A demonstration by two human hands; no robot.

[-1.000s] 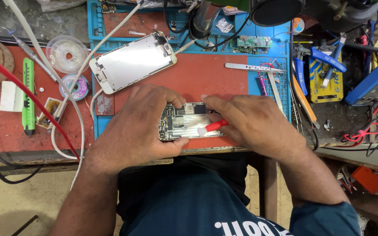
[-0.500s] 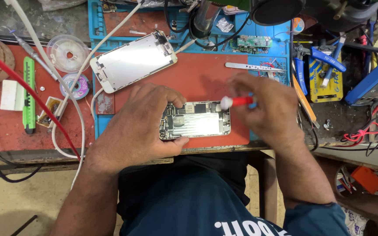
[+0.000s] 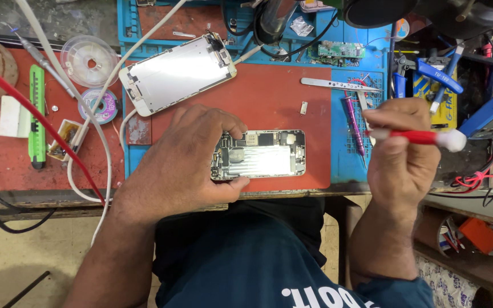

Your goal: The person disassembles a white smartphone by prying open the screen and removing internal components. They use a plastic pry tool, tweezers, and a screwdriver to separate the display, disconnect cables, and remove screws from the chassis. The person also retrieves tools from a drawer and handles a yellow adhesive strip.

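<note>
A detached phone screen (image 3: 177, 74) lies face down and tilted on the red mat at the back of the desk, a pale rectangle with a whitish frame and rounded corners. To its left sits a small round reel with a purple and green label (image 3: 95, 105). At the right edge, among the tools, a yellow package with a dark printed label (image 3: 441, 97) lies under blue-handled pliers. A small crumpled silvery wrapper (image 3: 302, 25) rests near the back.
</note>
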